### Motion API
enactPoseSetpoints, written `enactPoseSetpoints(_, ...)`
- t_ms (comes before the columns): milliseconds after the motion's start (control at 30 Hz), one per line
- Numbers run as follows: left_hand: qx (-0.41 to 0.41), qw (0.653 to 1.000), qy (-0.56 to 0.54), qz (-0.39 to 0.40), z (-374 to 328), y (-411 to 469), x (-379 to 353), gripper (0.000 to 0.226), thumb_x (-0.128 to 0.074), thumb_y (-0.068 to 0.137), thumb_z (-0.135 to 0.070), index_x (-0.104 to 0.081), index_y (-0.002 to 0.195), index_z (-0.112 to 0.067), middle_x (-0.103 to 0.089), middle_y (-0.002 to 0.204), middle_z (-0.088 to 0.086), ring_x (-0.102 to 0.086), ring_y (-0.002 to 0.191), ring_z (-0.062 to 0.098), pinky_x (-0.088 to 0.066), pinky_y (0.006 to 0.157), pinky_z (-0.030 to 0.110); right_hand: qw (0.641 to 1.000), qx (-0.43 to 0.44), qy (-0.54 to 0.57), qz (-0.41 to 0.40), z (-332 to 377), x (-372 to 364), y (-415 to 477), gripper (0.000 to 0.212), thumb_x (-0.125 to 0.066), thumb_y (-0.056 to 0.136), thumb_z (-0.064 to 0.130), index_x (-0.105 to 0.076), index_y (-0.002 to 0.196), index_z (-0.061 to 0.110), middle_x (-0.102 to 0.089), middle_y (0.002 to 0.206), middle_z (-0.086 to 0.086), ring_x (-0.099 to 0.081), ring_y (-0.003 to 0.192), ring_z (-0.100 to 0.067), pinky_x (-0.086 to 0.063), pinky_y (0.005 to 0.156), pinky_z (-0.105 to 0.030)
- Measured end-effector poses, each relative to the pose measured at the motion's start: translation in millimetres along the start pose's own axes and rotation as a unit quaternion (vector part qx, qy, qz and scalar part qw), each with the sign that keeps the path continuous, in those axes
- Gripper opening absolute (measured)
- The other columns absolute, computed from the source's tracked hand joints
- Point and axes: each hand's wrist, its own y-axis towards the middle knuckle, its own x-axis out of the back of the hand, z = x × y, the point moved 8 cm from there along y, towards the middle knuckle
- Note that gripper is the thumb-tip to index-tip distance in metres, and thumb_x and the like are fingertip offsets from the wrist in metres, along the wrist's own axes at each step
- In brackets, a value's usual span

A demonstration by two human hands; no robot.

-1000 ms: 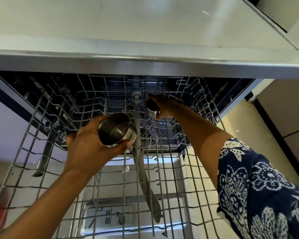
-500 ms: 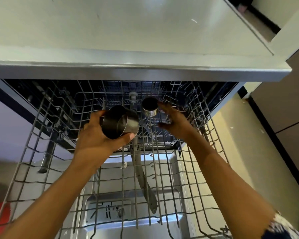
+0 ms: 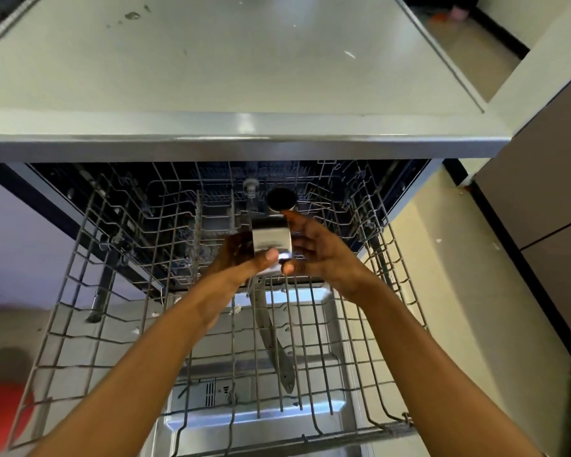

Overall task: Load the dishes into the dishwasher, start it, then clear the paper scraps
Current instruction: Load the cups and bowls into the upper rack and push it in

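Note:
The dishwasher's upper wire rack (image 3: 89,278) is pulled out below the counter. My left hand (image 3: 241,258) grips a steel cup (image 3: 272,240) over the middle of the rack, thumb across its near side. My right hand (image 3: 323,255) is right beside the cup on its right, with its fingers and thumb touching the cup's side. A smaller steel cup (image 3: 281,198) stands in the rack just behind them, its dark mouth facing me.
The grey counter (image 3: 244,70) overhangs the dishwasher. Below the rack lie the spray arm (image 3: 271,338) and the open door (image 3: 254,420). Small white paper scraps (image 3: 438,240) lie on the floor at right. Something red (image 3: 0,410) sits at lower left.
My left hand moved the larger cup rightward to the rack's middle and turned it. My right hand let go of the small cup, left it in the rack, and came to the larger cup.

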Motion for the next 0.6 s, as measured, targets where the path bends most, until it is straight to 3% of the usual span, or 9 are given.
enactPoseSetpoints(100, 0.011, 0.999, 0.016, 0.042, 9, -3, -7, 0.074, -0.059, 0.060, -0.081, -0.043, 0.127, -0.053, -0.049, 0.120, -0.036, -0.044, 0.112, -0.009, -0.025, 0.099, 0.033, 1.000, -0.008, 0.012, -0.008, -5, 1, -5, 0.079, -0.076, 0.070, 0.002, -0.041, 0.136, 0.027, -0.056, 0.126, 0.000, -0.057, 0.116, -0.020, -0.051, 0.094, -0.041)
enactPoseSetpoints(200, 0.012, 0.993, 0.117, 0.009, 18, 4, 1, 0.075, -0.047, 0.061, -0.089, -0.033, 0.129, -0.060, -0.040, 0.141, -0.024, -0.031, 0.137, 0.016, -0.023, 0.108, 0.037, 0.996, -0.014, -0.052, -0.066, -1, 20, -3, 0.074, -0.078, 0.068, 0.008, -0.045, 0.129, 0.034, -0.053, 0.127, -0.004, -0.055, 0.117, -0.024, -0.051, 0.094, -0.043)
enactPoseSetpoints(267, -0.005, 0.958, 0.280, -0.065, 33, 13, 19, 0.084, -0.042, 0.072, -0.083, -0.023, 0.144, -0.045, -0.024, 0.155, -0.008, -0.014, 0.146, 0.024, -0.004, 0.119, 0.044, 0.980, -0.013, -0.157, -0.119, 1, 43, 4, 0.077, -0.081, 0.065, 0.017, -0.045, 0.131, 0.033, -0.047, 0.131, -0.006, -0.050, 0.120, -0.026, -0.048, 0.097, -0.046)
enactPoseSetpoints(333, -0.037, 0.900, 0.420, -0.109, 52, 21, 30, 0.090, -0.036, 0.082, -0.073, -0.014, 0.152, -0.022, -0.014, 0.159, 0.004, -0.009, 0.147, 0.024, 0.003, 0.118, 0.043, 0.944, -0.006, -0.297, -0.145, 2, 60, 13, 0.086, -0.084, 0.062, 0.027, -0.042, 0.137, 0.025, -0.042, 0.134, -0.007, -0.045, 0.123, -0.028, -0.043, 0.103, -0.048)
enactPoseSetpoints(433, -0.045, 0.871, 0.476, -0.113, 83, 28, 32, 0.085, -0.028, 0.087, -0.067, -0.011, 0.152, -0.016, -0.015, 0.159, 0.006, -0.010, 0.147, 0.023, -0.002, 0.118, 0.043, 0.897, -0.032, -0.419, -0.135, -1, 70, 30, 0.092, -0.084, 0.063, 0.030, -0.037, 0.142, 0.021, -0.037, 0.135, -0.007, -0.041, 0.124, -0.028, -0.036, 0.109, -0.040)
enactPoseSetpoints(500, -0.048, 0.859, 0.496, -0.115, 95, 29, 31, 0.093, -0.006, 0.082, -0.079, -0.010, 0.152, -0.017, -0.016, 0.159, 0.004, -0.012, 0.147, 0.024, -0.003, 0.117, 0.044, 0.881, -0.051, -0.456, -0.120, -2, 68, 41, 0.092, -0.083, 0.065, 0.028, -0.034, 0.143, 0.022, -0.036, 0.135, -0.008, -0.039, 0.125, -0.029, -0.036, 0.108, -0.038)
enactPoseSetpoints(600, -0.068, 0.836, 0.530, -0.121, 107, 29, 30, 0.103, 0.024, 0.068, -0.079, 0.003, 0.149, -0.020, -0.012, 0.158, 0.003, -0.008, 0.146, 0.023, 0.004, 0.116, 0.040, 0.865, -0.062, -0.491, -0.088, -9, 59, 59, 0.094, -0.083, 0.064, 0.029, -0.033, 0.143, 0.022, -0.036, 0.136, -0.008, -0.038, 0.127, -0.031, -0.035, 0.109, -0.040)
